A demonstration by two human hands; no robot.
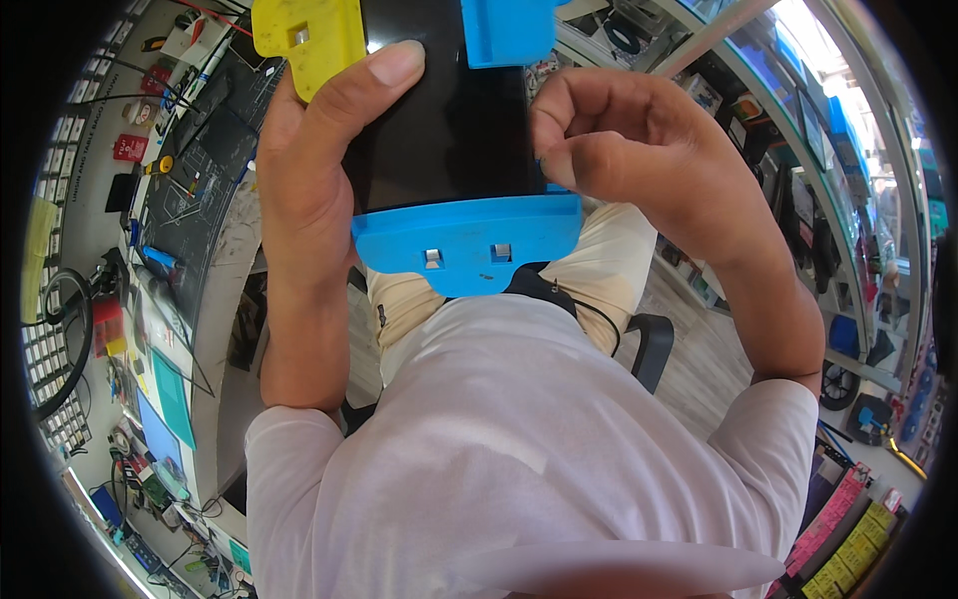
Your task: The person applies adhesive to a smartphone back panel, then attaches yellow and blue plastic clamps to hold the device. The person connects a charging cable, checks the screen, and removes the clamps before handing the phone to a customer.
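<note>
Your left hand [311,170] holds the dark-screened phone [449,140] from its left; your right hand [639,145], pinched narrow, is at its right edge.

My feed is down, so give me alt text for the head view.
The left hand grips a dark screen, thumb on its face, while the right hand curls at its right edge. A yellow clip sits upper left, a blue clip upper right, another blue clip along the bottom. A cluttered desk lies left.
</note>
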